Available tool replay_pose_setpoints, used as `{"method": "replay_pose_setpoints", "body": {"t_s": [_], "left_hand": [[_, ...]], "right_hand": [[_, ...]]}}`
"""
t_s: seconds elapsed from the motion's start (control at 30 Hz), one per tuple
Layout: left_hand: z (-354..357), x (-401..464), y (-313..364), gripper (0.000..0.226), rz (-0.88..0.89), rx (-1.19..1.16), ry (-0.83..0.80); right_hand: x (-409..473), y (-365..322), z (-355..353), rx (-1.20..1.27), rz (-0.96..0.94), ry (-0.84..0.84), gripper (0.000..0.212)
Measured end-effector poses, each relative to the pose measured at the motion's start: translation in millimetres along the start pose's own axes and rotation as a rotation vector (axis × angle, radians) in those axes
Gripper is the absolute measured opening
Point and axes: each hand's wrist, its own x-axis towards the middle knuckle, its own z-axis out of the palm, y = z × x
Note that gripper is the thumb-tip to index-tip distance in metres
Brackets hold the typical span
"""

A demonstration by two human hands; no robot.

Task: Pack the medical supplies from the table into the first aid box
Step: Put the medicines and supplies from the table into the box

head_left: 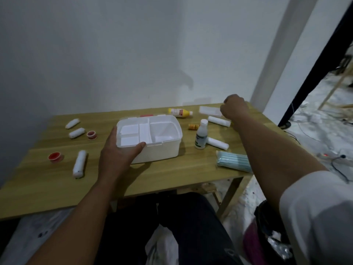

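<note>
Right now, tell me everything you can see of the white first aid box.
The first aid box is white, looks like plastic, and is rectangular with rounded corners. It sits upright and open near the middle of the wooden table. A white divided tray fills its left part; the right part is one deeper well. No supplies show inside. The left hand grips its near-left corner, thumb over the rim. A red piece shows behind its far edge.
</note>
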Motion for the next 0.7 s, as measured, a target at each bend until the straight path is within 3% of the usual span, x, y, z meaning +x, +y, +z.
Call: {"method": "replay_pose_setpoints", "body": {"t_s": [0.07, 0.2, 0.47, 0.7], "left_hand": [[0.2, 1.2, 0.0, 0.104, 0.007, 0.002, 0.004], [-0.6, 2.2, 0.6, 0.101, 0.020, 0.016, 0.004], [-11.0, 6.4, 6.4, 0.101, 0.033, 0.011, -0.062], [-19.3, 29.3, 4.0, 0.103, 0.003, -0.018, -0.220]], "right_hand": [[2.8, 35.5, 2.3, -0.140, 0.124, -0.074, 0.020], [9.0, 88.3, 13.8, -0.252, 0.342, -0.220, 0.051], [-4.1, 75.2, -27.9, -0.228, 0.162, -0.079, 0.039], [-6.5, -32.5, -83.9, -0.011, -0.183, -0.163, 0.055]]}}
